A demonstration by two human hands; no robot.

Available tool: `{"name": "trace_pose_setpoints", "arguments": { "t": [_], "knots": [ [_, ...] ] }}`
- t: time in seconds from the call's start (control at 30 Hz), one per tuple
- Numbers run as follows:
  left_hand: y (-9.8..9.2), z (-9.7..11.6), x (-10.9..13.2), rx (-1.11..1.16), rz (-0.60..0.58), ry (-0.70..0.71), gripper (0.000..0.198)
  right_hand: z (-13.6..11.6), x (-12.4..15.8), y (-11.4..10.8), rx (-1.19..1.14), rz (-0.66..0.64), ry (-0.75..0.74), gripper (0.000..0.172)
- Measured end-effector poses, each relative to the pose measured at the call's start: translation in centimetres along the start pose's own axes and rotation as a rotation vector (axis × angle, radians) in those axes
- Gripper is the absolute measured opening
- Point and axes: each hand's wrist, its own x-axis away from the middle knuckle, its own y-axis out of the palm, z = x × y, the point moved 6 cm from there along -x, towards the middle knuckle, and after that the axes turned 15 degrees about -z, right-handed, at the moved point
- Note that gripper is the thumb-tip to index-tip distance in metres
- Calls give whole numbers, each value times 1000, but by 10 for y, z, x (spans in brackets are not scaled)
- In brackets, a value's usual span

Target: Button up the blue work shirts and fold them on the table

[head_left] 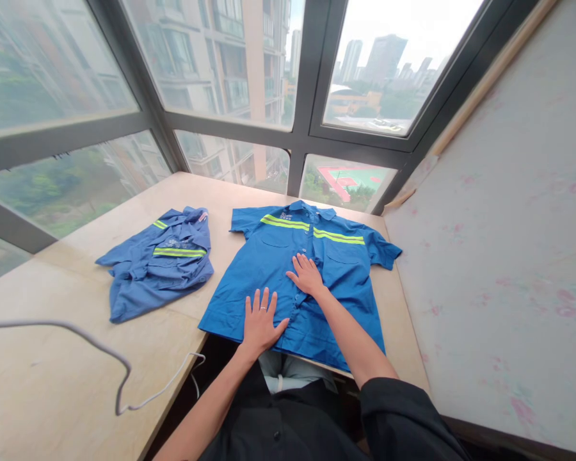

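Observation:
A blue short-sleeved work shirt (278, 256) lies spread front side up, its collar toward the window and its hem at the near edge of the table. Yellow-green reflective stripes cross its chest. My left hand (260, 323) rests flat on the lower front, left of the button placket, fingers spread and a ring on one finger. Higher up, near the middle of the placket, my right hand (307, 275) lies palm down with its fingers stretched out. Neither hand grips the cloth. Small wrinkles run along the placket between the hands.
A second blue work shirt (160, 269), crumpled, lies to the left on the pale table (52, 288). A grey-white cable (120, 378) loops over the table's near left side. Windows (225, 64) stand behind, and a flower-patterned wall (499, 256) borders the right.

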Motion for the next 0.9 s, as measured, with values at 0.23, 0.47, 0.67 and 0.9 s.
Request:
{"name": "trace_pose_setpoints", "arguments": {
  "t": [0.23,0.47,0.67,0.9],
  "knots": [
    [-1,0,-1,2,-16,7,75,5,1,2,-20,73,-48,58],
    [-4,0,-1,3,-35,10,74,4,4,-1,-58,131,-69,55],
    [-6,-1,-2,22,-35,-1,73,3,6,-4,-113,172,-94,51],
    [0,-6,-3,23,16,23,71,4,8,-7,-214,220,-105,46]
  ]
}}
